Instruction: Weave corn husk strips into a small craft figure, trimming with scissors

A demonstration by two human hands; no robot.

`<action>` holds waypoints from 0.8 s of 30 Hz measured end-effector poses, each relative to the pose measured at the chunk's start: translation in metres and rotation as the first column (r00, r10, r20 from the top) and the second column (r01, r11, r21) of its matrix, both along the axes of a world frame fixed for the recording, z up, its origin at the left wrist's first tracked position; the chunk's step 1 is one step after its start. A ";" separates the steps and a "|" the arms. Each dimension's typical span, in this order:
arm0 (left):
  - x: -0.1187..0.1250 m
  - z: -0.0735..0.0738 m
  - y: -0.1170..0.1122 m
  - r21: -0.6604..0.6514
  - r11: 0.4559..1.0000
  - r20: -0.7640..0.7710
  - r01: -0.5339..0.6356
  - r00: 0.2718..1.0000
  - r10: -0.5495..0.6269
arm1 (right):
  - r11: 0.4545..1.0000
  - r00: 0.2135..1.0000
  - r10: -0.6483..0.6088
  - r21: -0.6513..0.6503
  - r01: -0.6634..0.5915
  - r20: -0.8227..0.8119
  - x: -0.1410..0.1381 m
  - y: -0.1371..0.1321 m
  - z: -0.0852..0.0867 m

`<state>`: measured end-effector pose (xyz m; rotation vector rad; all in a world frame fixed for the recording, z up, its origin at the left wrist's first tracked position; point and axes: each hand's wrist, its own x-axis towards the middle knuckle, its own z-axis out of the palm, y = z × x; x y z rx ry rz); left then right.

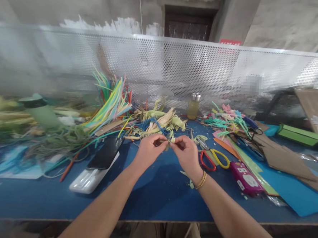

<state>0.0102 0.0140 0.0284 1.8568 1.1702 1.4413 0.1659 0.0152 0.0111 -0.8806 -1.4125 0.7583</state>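
My left hand and my right hand meet over the middle of the table, fingertips pinched together. Between them is a small pale green strip, which looks like corn husk; its far part is covered by my fingers. Just beyond lies a heap of dried corn husks with a blue cord among them. Scissors with one red and one yellow handle loop lie right of my right hand. Small green scraps are scattered below that wrist.
At left are a phone on a white case, bundled coloured pipe cleaners and a green bottle. A glass jar stands behind. To the right lie a purple case, blue sheets and cardboard. A perforated metal screen closes the back.
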 end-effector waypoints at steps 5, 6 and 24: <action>-0.003 -0.003 0.001 0.023 0.999 -0.085 -0.021 0.996 0.023 | 1.000 0.999 -0.006 0.024 0.005 0.049 0.000 0.001 -0.002; -0.003 -0.003 0.001 0.022 0.999 -0.099 -0.027 0.995 0.029 | 0.999 0.998 -0.001 0.032 -0.001 0.060 -0.001 0.001 -0.002; 0.001 0.011 -0.007 -0.206 0.974 0.060 0.090 0.995 -0.080 | 0.986 0.983 0.086 -0.125 -0.107 -0.164 -0.001 0.005 -0.002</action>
